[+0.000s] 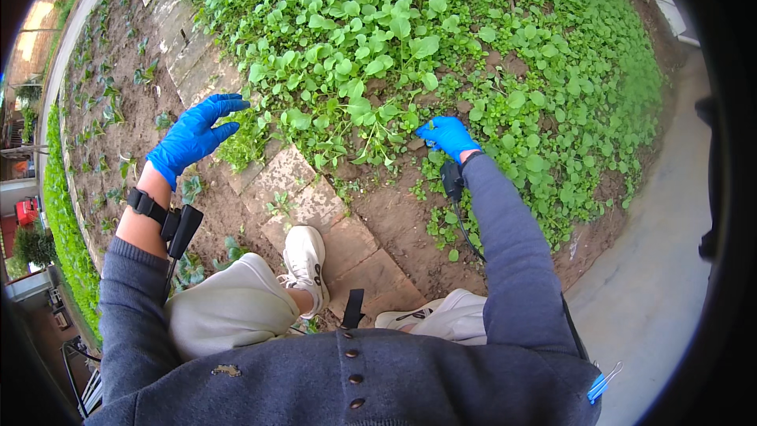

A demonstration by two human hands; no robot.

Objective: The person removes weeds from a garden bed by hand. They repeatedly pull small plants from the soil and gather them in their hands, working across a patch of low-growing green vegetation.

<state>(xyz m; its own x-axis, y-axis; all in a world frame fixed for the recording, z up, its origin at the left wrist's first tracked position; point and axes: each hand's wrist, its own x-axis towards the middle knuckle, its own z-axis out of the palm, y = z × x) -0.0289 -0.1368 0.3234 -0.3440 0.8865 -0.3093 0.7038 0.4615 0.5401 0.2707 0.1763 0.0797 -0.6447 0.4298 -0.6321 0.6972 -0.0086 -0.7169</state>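
My left hand (pixel 198 135), in a blue glove, is raised over the left side with fingers apart and nothing in it. It hovers by a clump of fine-leaved green plants (pixel 243 142) at the bed's edge. My right hand (pixel 446 135), gloved alike, reaches down among low leafy seedlings (pixel 414 41) at a patch of bare soil. Its fingers are bent and their tips are partly hidden by leaves, so whether they hold a stem cannot be told. Between the hands, some longer-stemmed leafy plants (pixel 372 130) lean over the soil.
A path of brick-like paving slabs (pixel 349 248) runs diagonally under my feet. Left of it, young plants stand in a soil bed (pixel 139 100). A grey concrete strip (pixel 644 236) borders the right side. Black devices are strapped to both wrists, with cables along the arms.
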